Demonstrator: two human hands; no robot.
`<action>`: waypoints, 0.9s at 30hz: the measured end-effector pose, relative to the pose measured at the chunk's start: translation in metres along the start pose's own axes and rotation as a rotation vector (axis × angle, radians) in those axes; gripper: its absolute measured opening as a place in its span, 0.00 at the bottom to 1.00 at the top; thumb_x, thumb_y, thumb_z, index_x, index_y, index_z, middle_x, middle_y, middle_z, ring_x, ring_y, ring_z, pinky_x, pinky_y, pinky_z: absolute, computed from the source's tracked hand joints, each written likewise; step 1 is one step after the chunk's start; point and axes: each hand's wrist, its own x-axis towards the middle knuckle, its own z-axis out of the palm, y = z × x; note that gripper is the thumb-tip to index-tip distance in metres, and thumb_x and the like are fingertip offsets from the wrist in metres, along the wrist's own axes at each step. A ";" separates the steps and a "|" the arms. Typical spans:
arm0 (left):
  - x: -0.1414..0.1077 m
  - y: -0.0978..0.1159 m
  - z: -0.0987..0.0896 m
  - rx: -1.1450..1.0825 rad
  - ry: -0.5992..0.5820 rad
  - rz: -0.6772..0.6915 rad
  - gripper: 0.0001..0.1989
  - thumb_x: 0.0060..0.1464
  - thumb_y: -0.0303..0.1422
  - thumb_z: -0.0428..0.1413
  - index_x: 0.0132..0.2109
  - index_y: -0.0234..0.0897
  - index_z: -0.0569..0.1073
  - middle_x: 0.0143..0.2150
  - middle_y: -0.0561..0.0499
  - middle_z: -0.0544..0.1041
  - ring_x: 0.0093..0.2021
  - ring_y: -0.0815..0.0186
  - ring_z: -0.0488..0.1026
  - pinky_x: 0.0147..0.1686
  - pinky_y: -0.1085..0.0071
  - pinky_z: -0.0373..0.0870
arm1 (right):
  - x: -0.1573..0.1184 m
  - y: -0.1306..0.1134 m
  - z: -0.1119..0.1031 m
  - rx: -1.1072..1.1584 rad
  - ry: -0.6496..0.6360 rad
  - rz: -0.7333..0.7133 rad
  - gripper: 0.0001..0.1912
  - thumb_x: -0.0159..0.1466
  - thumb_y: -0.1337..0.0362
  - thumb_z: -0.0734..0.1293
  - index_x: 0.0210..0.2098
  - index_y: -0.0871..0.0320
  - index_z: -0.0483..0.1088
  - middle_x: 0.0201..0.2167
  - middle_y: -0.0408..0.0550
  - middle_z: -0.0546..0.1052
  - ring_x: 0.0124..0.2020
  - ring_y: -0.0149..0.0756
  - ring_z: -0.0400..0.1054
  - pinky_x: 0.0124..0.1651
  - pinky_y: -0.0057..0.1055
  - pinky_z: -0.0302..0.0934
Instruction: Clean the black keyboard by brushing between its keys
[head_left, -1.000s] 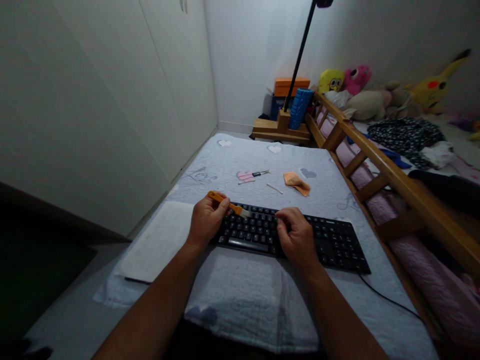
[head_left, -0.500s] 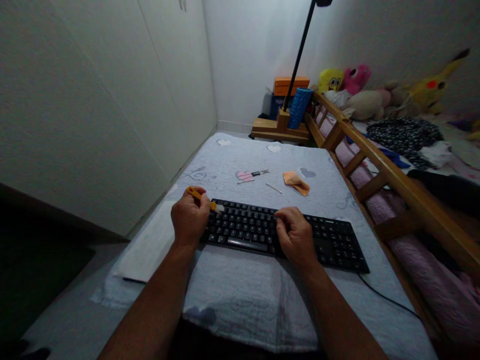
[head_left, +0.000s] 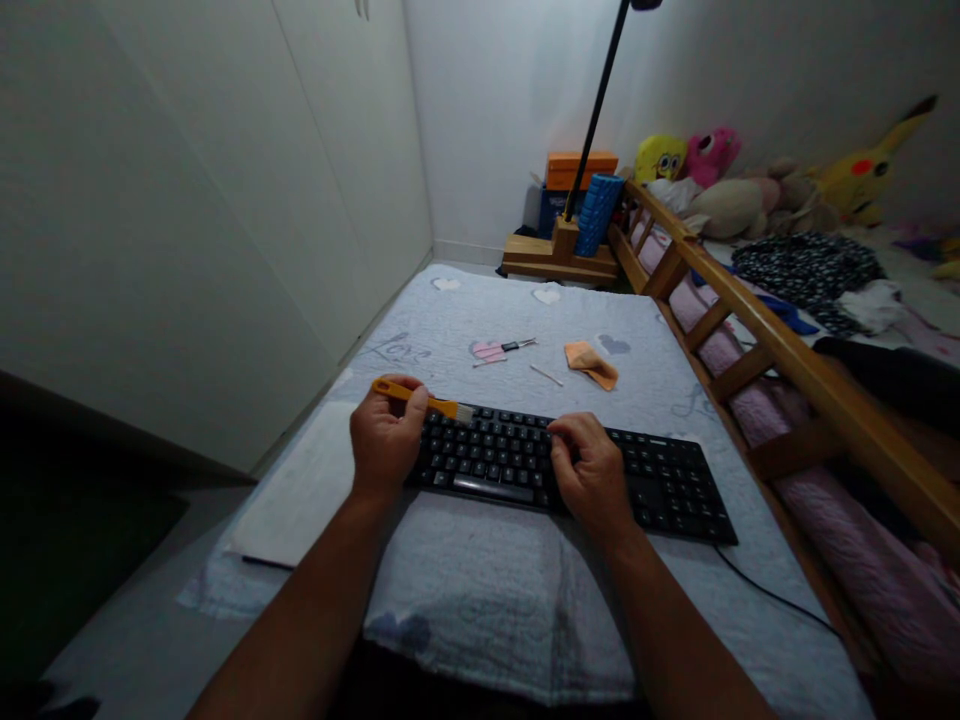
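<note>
A black keyboard (head_left: 487,455) lies across the cloth-covered surface in front of me. My left hand (head_left: 386,430), over its left end, is closed around a small yellow-orange brush (head_left: 444,408). The brush's pale bristles point right and meet the upper rows of keys. Curled over the keyboard right of its middle, my right hand (head_left: 589,465) rests on it with fingers bent in; its fingertips are partly hidden. Behind the keyboard lie a small dark-handled tool with a metal end (head_left: 519,345), two cotton swabs (head_left: 547,375) and a folded orange cloth (head_left: 591,365).
A white flat item (head_left: 300,490) lies left of the keyboard. The keyboard's cable (head_left: 776,595) runs off right. A wooden bed rail (head_left: 750,310) borders the right side, with plush toys behind it. Cabinet doors (head_left: 225,180) stand left; a lamp pole (head_left: 598,110) rises at the back.
My left hand has turned slightly, and the brush has moved right along the upper keys, showing more of its handle. My right hand stays on the keyboard.
</note>
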 end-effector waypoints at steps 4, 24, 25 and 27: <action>-0.008 0.009 0.012 -0.222 -0.180 -0.151 0.14 0.51 0.42 0.63 0.38 0.36 0.73 0.30 0.53 0.77 0.29 0.66 0.77 0.33 0.70 0.74 | 0.000 0.000 -0.001 0.004 0.003 0.005 0.11 0.63 0.75 0.62 0.37 0.55 0.71 0.34 0.46 0.73 0.36 0.38 0.69 0.39 0.33 0.63; -0.002 0.000 -0.002 0.309 -0.093 0.134 0.10 0.60 0.40 0.53 0.41 0.40 0.74 0.29 0.53 0.76 0.29 0.63 0.74 0.34 0.68 0.68 | 0.000 0.001 0.000 -0.005 -0.005 0.002 0.11 0.63 0.75 0.62 0.37 0.55 0.71 0.34 0.46 0.73 0.37 0.38 0.70 0.40 0.34 0.63; 0.000 -0.001 -0.003 0.344 -0.069 0.142 0.10 0.61 0.39 0.52 0.41 0.40 0.73 0.29 0.53 0.76 0.29 0.62 0.75 0.34 0.67 0.68 | 0.000 0.001 0.000 -0.006 -0.007 0.001 0.10 0.63 0.75 0.62 0.37 0.55 0.71 0.34 0.46 0.73 0.37 0.38 0.70 0.40 0.34 0.63; 0.002 -0.001 -0.006 0.408 -0.026 0.151 0.10 0.61 0.39 0.51 0.43 0.40 0.72 0.30 0.53 0.76 0.31 0.61 0.75 0.35 0.67 0.68 | 0.000 0.001 0.000 -0.004 -0.007 0.000 0.10 0.63 0.75 0.62 0.37 0.54 0.71 0.35 0.46 0.73 0.37 0.38 0.70 0.40 0.34 0.63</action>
